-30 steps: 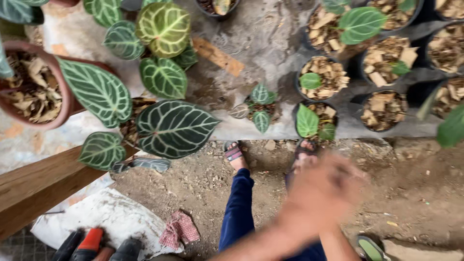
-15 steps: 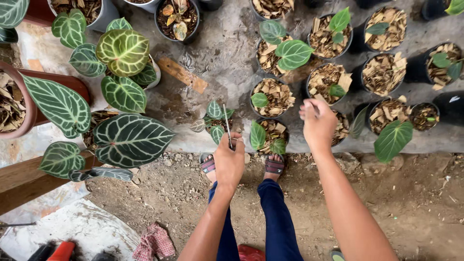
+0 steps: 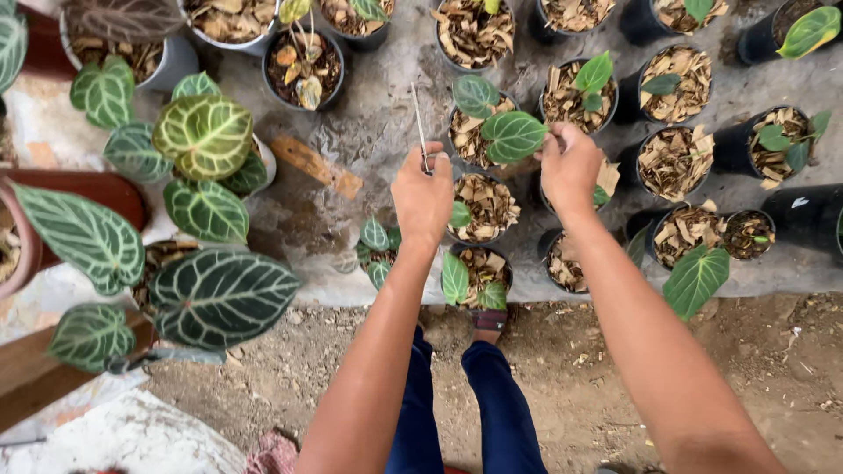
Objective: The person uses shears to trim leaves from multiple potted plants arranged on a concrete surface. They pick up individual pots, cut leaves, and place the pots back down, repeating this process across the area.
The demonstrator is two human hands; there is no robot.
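**Both hands have gone further out over the pots**

Since half a second ago both arms have stretched out more, and the hands sit higher up among the pots. The left hand (image 3: pixel 423 195) is closed around a thin metal tool (image 3: pixel 419 118) that sticks up past the fingers. It looks like long tweezers or thin scissors, but it is too small to tell which. The right hand (image 3: pixel 569 167) has moved to the stem of a small plant with dark green leaves (image 3: pixel 513 135). Its grip looks pinched shut there, but the fingertips are hidden behind the hand. That plant stands in a black pot (image 3: pixel 475 125) full of dry leaf bits, just above the left hand. The big striped leaves (image 3: pixel 219 297) on the left have slid down. Some pots are cut off at the top.
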